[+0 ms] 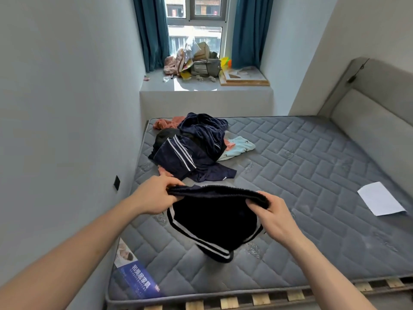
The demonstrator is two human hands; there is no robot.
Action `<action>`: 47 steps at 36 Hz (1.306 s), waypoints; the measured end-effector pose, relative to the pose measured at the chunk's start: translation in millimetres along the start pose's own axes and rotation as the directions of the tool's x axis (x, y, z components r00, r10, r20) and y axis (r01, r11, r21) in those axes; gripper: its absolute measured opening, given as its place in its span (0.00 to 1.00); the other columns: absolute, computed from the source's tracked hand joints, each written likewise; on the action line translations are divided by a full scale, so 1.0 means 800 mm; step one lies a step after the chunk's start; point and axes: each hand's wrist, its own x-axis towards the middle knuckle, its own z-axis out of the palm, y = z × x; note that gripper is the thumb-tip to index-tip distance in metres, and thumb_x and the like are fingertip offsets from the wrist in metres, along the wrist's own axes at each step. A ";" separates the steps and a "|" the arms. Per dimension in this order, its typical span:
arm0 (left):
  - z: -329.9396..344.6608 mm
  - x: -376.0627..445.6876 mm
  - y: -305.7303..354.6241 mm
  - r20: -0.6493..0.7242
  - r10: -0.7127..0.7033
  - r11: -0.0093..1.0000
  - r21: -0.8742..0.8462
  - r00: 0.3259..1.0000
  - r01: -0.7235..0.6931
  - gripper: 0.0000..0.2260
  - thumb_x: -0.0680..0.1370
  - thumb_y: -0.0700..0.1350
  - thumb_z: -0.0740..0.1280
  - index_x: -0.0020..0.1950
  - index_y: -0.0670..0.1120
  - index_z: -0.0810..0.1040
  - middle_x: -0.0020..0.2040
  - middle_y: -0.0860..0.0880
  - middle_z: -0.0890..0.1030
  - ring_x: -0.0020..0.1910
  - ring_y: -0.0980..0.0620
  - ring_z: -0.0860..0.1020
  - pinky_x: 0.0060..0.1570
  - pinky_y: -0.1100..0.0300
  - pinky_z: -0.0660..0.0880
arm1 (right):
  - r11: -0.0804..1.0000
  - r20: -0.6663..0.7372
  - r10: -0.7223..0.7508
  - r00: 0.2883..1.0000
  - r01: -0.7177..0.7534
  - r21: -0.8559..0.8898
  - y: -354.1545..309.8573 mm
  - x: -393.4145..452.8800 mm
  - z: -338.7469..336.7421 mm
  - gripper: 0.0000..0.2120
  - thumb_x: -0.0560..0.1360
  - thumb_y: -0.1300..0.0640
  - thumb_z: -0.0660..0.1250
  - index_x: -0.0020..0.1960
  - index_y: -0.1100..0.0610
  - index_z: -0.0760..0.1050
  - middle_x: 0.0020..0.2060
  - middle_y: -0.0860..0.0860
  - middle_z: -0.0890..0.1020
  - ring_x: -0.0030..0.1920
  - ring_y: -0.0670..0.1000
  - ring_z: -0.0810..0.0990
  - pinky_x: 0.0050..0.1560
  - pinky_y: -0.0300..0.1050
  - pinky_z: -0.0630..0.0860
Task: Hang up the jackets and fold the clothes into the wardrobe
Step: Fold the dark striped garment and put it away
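Note:
A dark navy garment with white side stripes point(214, 222) hangs above the grey mattress point(301, 186), held up by its ribbed waistband. My left hand point(154, 195) pinches the left end of that band and my right hand point(272, 213) grips the right end. Its lower part dangles close to the mattress. Farther back on the bed lies a heap of clothes point(196, 146): navy velvet pieces with white stripes, something black, orange fabric and a pale blue item.
A white sheet of paper point(380, 199) lies on the mattress at the right. The padded headboard point(371, 130) runs along the right side and a wall along the left. The window ledge point(201, 83) behind the bed holds clutter and a flat board. Wooden slats show at the bed's near edge.

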 end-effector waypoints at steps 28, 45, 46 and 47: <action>-0.232 0.137 0.141 -0.622 0.025 0.892 -0.340 0.783 -0.299 0.06 0.84 0.50 0.63 0.54 0.50 0.77 0.44 0.53 0.77 0.40 0.54 0.75 0.41 0.60 0.71 | 0.941 -0.432 -0.327 0.840 0.247 -0.232 -0.199 0.226 -0.117 0.09 0.82 0.52 0.63 0.45 0.51 0.78 0.39 0.49 0.81 0.42 0.51 0.77 0.43 0.46 0.72; -0.234 0.061 0.116 -0.547 0.203 0.950 -0.093 0.813 -0.299 0.11 0.82 0.54 0.65 0.40 0.56 0.78 0.33 0.61 0.79 0.31 0.61 0.74 0.34 0.68 0.68 | 0.889 -0.316 -0.417 0.852 0.311 -0.336 -0.194 0.164 -0.125 0.16 0.81 0.51 0.64 0.35 0.47 0.70 0.27 0.43 0.72 0.31 0.44 0.69 0.35 0.42 0.66; -0.230 0.058 0.112 -0.520 0.196 0.957 -0.084 0.831 -0.278 0.12 0.82 0.55 0.65 0.41 0.54 0.80 0.35 0.58 0.80 0.33 0.60 0.74 0.37 0.64 0.68 | 0.896 -0.295 -0.391 0.872 0.286 -0.339 -0.191 0.159 -0.124 0.18 0.81 0.51 0.64 0.33 0.47 0.68 0.25 0.43 0.70 0.29 0.44 0.67 0.34 0.45 0.64; -0.227 0.055 0.108 -0.485 0.183 0.964 -0.080 0.855 -0.252 0.14 0.82 0.56 0.65 0.42 0.50 0.82 0.37 0.53 0.81 0.35 0.58 0.74 0.39 0.60 0.68 | 0.904 -0.275 -0.365 0.889 0.268 -0.333 -0.189 0.154 -0.123 0.20 0.81 0.51 0.64 0.31 0.47 0.66 0.23 0.42 0.70 0.27 0.44 0.65 0.33 0.46 0.63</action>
